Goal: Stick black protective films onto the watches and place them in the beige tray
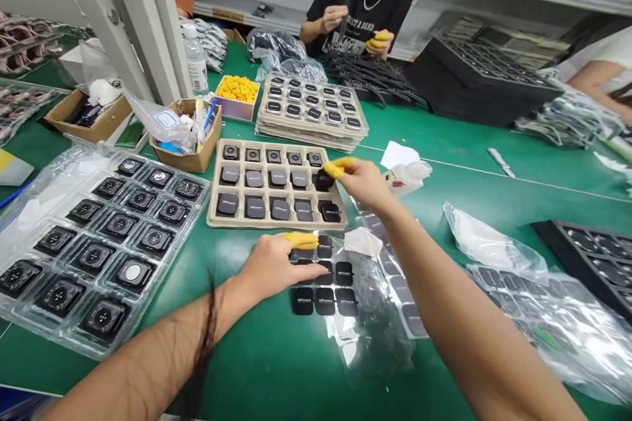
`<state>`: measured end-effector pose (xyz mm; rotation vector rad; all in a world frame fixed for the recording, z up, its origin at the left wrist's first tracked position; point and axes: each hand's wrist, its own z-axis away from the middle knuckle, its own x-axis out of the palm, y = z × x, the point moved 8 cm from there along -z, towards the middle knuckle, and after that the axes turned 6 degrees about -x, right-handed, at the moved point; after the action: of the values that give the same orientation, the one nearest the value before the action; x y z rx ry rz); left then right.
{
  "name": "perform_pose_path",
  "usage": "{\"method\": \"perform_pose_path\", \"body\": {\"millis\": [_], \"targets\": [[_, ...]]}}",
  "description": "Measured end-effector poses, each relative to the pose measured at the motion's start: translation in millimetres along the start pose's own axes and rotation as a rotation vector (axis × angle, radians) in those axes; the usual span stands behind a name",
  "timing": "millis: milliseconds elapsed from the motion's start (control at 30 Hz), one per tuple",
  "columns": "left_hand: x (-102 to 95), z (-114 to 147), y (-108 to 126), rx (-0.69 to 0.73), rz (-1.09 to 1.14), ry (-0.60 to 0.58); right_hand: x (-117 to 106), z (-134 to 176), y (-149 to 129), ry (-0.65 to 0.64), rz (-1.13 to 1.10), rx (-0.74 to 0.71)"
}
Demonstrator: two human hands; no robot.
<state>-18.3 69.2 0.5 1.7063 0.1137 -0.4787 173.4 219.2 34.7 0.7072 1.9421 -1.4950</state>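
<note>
Resting at the right end of the tan tray [276,225] (long axis L–R), R hand [366,185] has fingertips at 1 dark watch [324,181], pinched or not, can't tell; L hand [269,266], thumb + index apart, is nearer the black stickers [347,302], just this side.

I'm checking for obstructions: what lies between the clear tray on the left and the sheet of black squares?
In the head view, the left hand and forearm lie between them, with green tabletop showing around.
</note>
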Motion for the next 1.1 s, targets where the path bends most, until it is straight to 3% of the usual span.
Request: {"method": "perform_pose_path", "body": {"millis": [100,167,333,500,567,633,700,767,867,933,1100], "targets": [[-0.4,1,-1,0.002,0.009,0.011,8,-30,-2,-0.036,0.371,-0.098],[-0.1,1,-1,0.009,0.016,0.0,13,-44,-2,-0.041,0.47,-0.104],[-0.2,1,0,-0.018,0.013,-0.027,38,-78,-1,-0.222,0.469,-0.07],[0.0,1,-1,-0.053,0.03,-0.038,28,-82,-6,-0.189,0.375,-0.023],[-0.6,0,-1,-0.071,0.038,-0.04,17,-61,-15,-0.138,0.324,-0.024],[-0.9,0,-2,-0.096,0.036,-0.05,7,-21,-25,-0.077,0.141,-0.013],[-0.3,0,-2,-0.13,0.017,-0.074,3,35,-36,0.024,-0.299,0.017],[0.8,0,-2,-0.152,-0.011,-0.103,6,97,-40,0.124,-0.585,0.106],[2.8,-1,-1,-0.141,-0.025,-0.136,21,160,-50,0.162,-0.665,0.141],[2.8,-1,-2,-0.139,-0.01,-0.132,31,174,-57,0.122,-0.654,0.111],[2.3,-3,-4,-0.14,0.027,-0.138,42,166,-50,0.054,-0.654,0.115]]}}
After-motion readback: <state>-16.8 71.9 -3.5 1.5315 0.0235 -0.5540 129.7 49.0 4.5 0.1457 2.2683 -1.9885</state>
